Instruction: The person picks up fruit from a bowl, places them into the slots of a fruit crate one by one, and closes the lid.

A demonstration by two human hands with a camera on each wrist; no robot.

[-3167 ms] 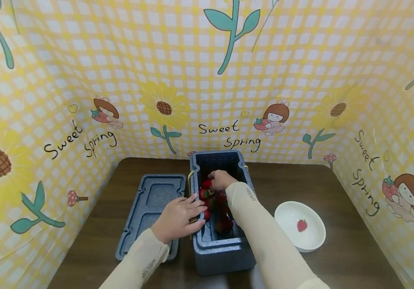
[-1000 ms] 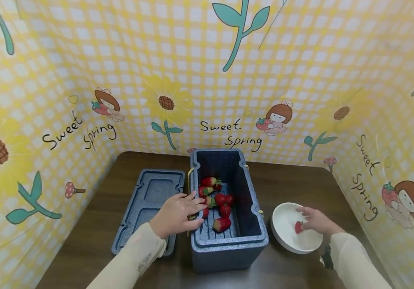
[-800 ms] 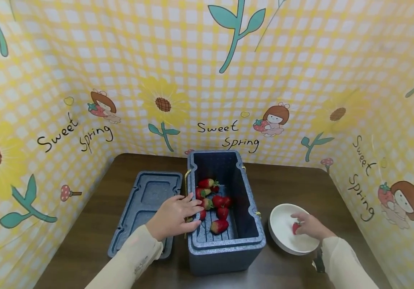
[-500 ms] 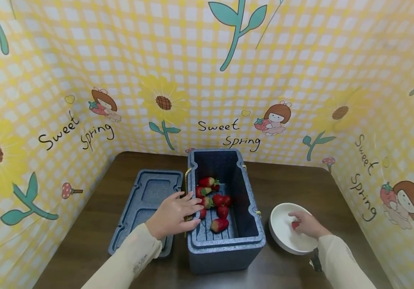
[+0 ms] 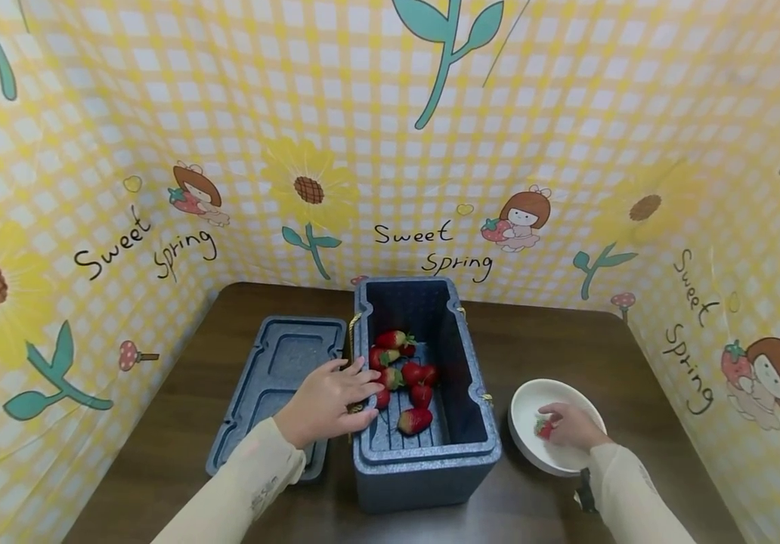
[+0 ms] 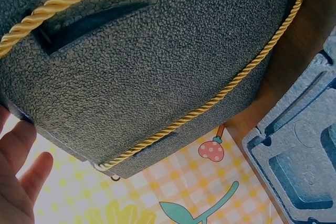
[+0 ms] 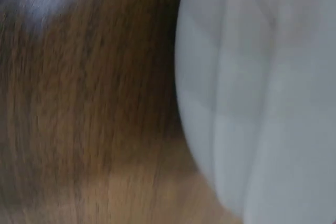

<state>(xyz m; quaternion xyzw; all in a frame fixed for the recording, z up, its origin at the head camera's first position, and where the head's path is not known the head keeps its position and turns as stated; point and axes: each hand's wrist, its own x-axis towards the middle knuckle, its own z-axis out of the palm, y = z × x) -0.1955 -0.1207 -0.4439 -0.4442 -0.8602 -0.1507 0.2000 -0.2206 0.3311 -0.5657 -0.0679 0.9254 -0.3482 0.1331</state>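
My right hand [image 5: 572, 425] reaches into a white bowl [image 5: 522, 446] and pinches a small red strawberry [image 5: 543, 429] with its fingertips, low over the bowl's bottom. In the right wrist view, the blurred side of the bowl [image 7: 236, 93] fills the right part. My left hand [image 5: 325, 400] rests on the left rim of a dark blue foam box [image 5: 424, 472], its fingers stretched over the edge. Inside the box, several larger strawberries [image 5: 415, 421] lie on the ribbed floor, mostly along the left side. In the left wrist view, my fingers [image 6: 18, 142] touch the box's edge.
The box's flat lid [image 5: 295, 359] lies on the brown wooden table [image 5: 159, 461], left of the box and partly behind my left arm. A yellow cord [image 6: 194, 111] runs along the box's side. A yellow checked cloth [image 5: 390, 181] surrounds the table.
My right hand has left the box and gone right into the bowl, where its fingers have closed on the small strawberry and shifted it slightly left. My left hand has stayed on the rim.
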